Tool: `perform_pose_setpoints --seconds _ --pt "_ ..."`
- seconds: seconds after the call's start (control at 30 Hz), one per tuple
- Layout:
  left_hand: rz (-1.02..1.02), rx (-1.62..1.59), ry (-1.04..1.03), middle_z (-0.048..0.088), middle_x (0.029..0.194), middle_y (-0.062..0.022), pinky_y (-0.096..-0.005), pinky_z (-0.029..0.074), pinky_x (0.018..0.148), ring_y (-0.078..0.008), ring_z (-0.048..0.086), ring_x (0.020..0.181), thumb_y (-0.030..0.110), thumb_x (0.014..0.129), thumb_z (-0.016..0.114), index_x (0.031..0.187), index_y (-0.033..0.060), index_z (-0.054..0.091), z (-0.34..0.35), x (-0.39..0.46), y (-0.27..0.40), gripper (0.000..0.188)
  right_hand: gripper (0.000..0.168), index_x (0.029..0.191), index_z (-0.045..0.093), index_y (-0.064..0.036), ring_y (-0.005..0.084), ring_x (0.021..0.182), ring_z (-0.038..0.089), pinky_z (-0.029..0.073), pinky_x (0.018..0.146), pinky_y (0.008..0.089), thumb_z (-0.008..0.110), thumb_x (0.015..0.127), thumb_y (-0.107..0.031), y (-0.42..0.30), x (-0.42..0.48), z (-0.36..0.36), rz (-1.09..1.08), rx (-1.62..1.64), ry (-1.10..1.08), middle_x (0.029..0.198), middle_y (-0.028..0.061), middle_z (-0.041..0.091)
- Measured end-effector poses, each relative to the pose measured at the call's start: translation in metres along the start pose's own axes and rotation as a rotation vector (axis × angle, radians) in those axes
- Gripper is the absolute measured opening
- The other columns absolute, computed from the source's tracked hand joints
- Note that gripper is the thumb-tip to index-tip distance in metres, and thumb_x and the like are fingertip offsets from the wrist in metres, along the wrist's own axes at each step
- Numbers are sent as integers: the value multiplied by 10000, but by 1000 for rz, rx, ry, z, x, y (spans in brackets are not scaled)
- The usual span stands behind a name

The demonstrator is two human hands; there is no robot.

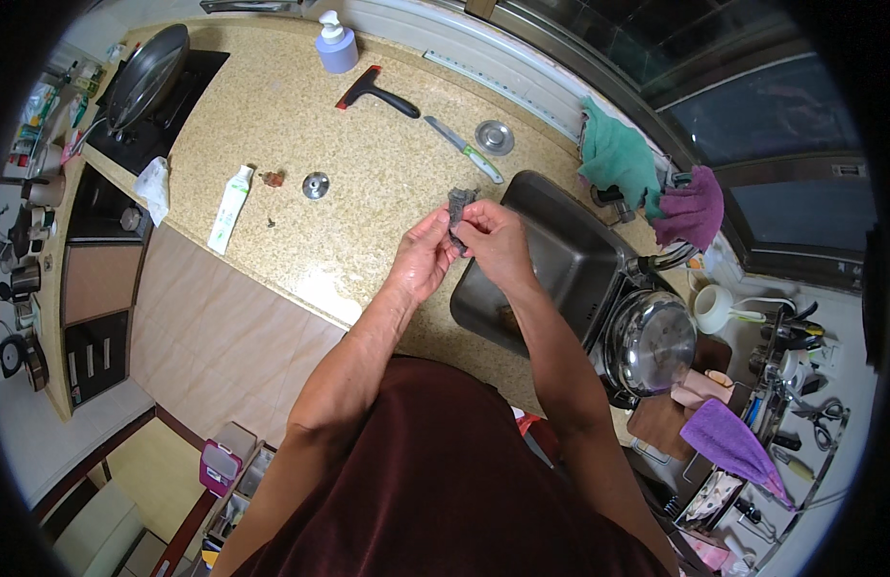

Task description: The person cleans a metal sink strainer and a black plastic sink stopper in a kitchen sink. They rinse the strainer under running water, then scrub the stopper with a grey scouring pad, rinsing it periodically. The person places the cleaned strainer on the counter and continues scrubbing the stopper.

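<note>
Both hands meet over the countertop at the sink's left edge. My left hand (422, 252) and my right hand (497, 241) pinch a narrow, dark grey piece of rough cloth or scouring pad (460, 200) between thumbs and fingers; which material it is I cannot tell. Its upper end sticks out above the fingers. Beyond the hands lies a knife (468, 150) with a green and white handle, beside a round metal sink strainer or lid (494, 137). To the left a small round metal piece (316, 185) rests on the speckled countertop (372, 166).
A dark sink (560, 238) is under my right forearm, with a steel pot lid (657, 342) to its right. Further left are a white tube (230, 209), a reddish-brown lump (272, 179) and a pan (147, 79). At the back are a squeegee (376, 92) and a pump bottle (336, 50).
</note>
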State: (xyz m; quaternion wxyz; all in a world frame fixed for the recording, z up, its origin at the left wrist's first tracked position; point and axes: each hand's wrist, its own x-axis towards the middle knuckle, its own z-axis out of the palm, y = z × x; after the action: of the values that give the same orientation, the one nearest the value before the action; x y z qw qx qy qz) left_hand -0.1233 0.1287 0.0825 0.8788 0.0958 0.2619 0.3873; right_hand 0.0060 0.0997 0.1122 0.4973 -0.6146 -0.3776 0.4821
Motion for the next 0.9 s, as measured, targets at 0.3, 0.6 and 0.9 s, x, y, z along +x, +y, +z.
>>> perform_pose_setpoints --seconds 0.3,0.6,0.9 --pt "68 144 26 673 1020 -42 -218 527 692 -73 584 730 144 990 535 1241 0 596 -2 1 -6 296 87 828 639 18 109 581 599 501 464 254 662 783 -53 -15 11 -2 191 25 124 737 68 649" --pt "113 223 -17 673 1019 -29 -206 477 702 -58 540 701 131 976 563 1241 -4 602 -3 2 -6 300 80 791 602 -21 106 615 564 561 553 308 643 797 -89 -21 10 -5 340 81 83 716 31 568" --pt "117 268 -14 677 1000 -31 -212 476 693 -65 536 698 131 965 584 1235 -7 608 -8 6 -11 304 91 837 618 -10 136 651 598 574 558 332 640 797 -88 -16 11 -10 278 32 41 761 51 597"
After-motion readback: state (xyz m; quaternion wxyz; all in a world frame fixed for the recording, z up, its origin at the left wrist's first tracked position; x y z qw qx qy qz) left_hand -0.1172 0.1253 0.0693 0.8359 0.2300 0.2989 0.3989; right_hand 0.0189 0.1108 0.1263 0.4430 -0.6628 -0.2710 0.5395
